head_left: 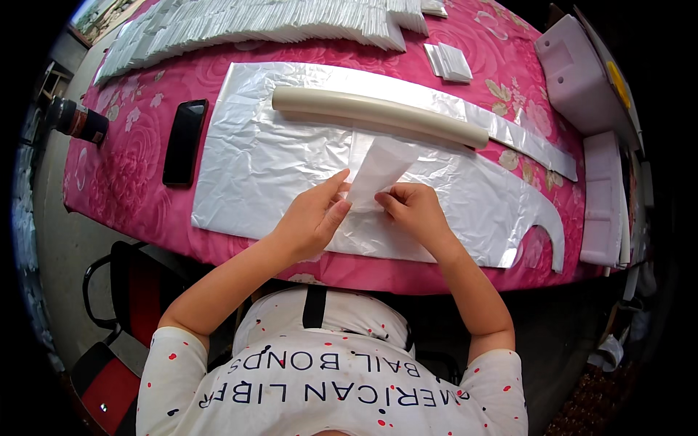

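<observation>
A small translucent white plastic packet [381, 168] is held up between my two hands, tilted with its upper end leaning right. My left hand [311, 216] has its thumb and fingers at the packet's lower left edge. On the other side, my right hand [416, 209] pinches its lower right edge, fingers curled. Beneath them lies a large white plastic bag [262, 189], spread flat with a curved cut-out and a handle strip on its right. A long beige tube [378, 115] rests across the bag's far part, just beyond the packet.
Rows of folded white packets [269, 25] fill the far left of the pink flowered tablecloth [123, 171]. A smaller pile [448, 62] lies far right. A black phone [185, 142] and dark jar [78, 120] are left; white foam boxes [600, 196] stand right. Red-and-black chairs [142, 291] stand lower left.
</observation>
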Available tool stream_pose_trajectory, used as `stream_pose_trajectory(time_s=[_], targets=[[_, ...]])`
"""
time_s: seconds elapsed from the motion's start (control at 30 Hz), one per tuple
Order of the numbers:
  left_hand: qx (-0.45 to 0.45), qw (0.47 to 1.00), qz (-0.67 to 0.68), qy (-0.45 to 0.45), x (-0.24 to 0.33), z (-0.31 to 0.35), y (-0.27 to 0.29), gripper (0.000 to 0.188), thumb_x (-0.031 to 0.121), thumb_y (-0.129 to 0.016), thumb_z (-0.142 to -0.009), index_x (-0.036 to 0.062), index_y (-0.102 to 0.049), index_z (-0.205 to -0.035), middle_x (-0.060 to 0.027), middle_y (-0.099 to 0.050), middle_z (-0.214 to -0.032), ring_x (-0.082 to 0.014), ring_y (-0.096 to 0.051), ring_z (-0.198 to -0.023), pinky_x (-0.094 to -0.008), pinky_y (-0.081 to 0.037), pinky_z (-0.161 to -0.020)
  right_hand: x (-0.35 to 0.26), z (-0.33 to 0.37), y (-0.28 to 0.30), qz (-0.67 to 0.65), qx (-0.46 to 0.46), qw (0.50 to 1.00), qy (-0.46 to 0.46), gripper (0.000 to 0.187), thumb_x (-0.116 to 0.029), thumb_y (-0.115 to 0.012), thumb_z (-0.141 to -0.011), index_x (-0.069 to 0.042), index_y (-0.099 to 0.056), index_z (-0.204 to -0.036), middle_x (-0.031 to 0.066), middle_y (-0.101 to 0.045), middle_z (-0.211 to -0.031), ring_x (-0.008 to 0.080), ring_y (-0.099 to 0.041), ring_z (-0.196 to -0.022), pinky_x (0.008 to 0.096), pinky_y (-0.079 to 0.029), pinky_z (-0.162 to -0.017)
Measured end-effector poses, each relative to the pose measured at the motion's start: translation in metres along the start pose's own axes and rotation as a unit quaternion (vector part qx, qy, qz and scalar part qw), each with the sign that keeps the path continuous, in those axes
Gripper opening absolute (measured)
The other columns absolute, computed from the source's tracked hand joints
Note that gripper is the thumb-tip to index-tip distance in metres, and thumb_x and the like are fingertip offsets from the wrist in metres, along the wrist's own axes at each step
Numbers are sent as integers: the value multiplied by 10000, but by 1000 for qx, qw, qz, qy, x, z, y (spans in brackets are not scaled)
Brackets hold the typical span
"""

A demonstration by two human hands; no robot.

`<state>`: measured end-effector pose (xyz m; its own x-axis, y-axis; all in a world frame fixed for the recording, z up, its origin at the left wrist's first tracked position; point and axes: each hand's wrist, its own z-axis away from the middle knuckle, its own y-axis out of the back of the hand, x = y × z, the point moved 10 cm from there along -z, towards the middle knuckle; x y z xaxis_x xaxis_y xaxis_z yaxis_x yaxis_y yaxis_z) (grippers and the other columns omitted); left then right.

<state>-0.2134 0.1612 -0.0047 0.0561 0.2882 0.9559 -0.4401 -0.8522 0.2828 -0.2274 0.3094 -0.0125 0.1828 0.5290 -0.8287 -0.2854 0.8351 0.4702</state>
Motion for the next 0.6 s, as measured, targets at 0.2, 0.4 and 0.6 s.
stream_pose_trajectory(time_s=[0.2, 0.4, 0.6], targets=[[0, 909, -364, -202, 34, 5, -34, 673, 313, -519, -849, -46, -276, -1363, -216, -283, -1416, -353, -277, -1309, -428, -226, -1072, 19, -20, -4, -25, -70, 993, -96, 248, -205, -628, -803, 23, -649, -708, 80, -605, -556, 118, -592, -508, 252, -436, -490], [-12, 890, -431, -148, 7, 2, -50, 692, 313, -543, -832, -59, -283, -1355, -217, -267, -1425, -332, -242, -1338, -423, -190, -1092, -7, -4, 4, 131, 54, 990, 18, 373, -186, -730, -703, 17, -589, -983, 156, -620, -916, 198, -611, -741, 305, -482, -644], [34, 887, -423, -184, 26, -7, -38, 624, 205, -593, -756, -61, -394, -1284, -200, -416, -1325, -307, -409, -1222, -388, -330, -1001, -44, 14, -5, 331, 76, 851, 400, 498, -122, -684, -725, -37, -527, -1189, 109, -515, -1235, 282, -463, -1166, 366, -378, -994]])
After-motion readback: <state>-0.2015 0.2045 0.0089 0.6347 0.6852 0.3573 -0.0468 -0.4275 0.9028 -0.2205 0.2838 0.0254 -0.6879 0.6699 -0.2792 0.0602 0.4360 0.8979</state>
